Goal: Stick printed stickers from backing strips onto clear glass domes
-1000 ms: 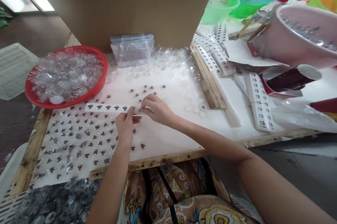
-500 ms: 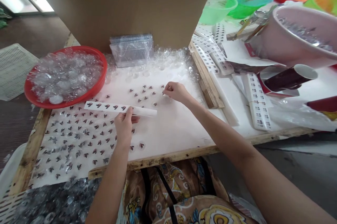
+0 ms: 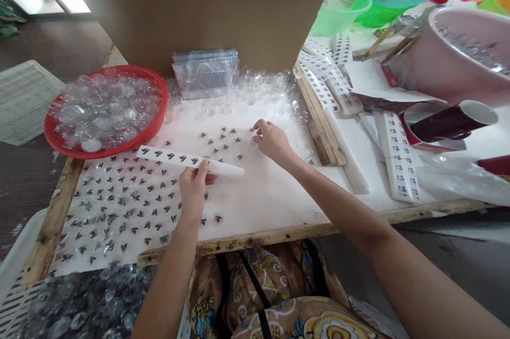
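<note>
My left hand [image 3: 194, 182] is closed, thumb on top, around the right part of a white sticker strip [image 3: 175, 155] with a row of small dark, reddish motifs. The strip's right end is blank. My right hand [image 3: 274, 142] is over the white board [image 3: 255, 201], thumb and forefinger a little apart, with nothing visible held. At its fingertips lies a small clear disc bearing a dark sticker [image 3: 252, 130]. Similar stickered discs [image 3: 224, 146] lie in a loose group to its left. Many more stickered pieces [image 3: 146, 202] cover the board's left side.
A red basin [image 3: 165, 108] of clear plastic pieces stands at the left. Wrapped clear boxes [image 3: 207, 76] and a large cardboard panel [image 3: 219, 4] rise behind. To the right are a wooden bar [image 3: 321, 126], sticker sheets [image 3: 398, 158], a dark mug [image 3: 442, 122] and a pink tub [image 3: 418, 57].
My right thumb and forefinger have parted from a pinch beside the upper discs. A stickered disc now shows at the fingertips. My left hand keeps the strip; the whole view has shifted slightly.
</note>
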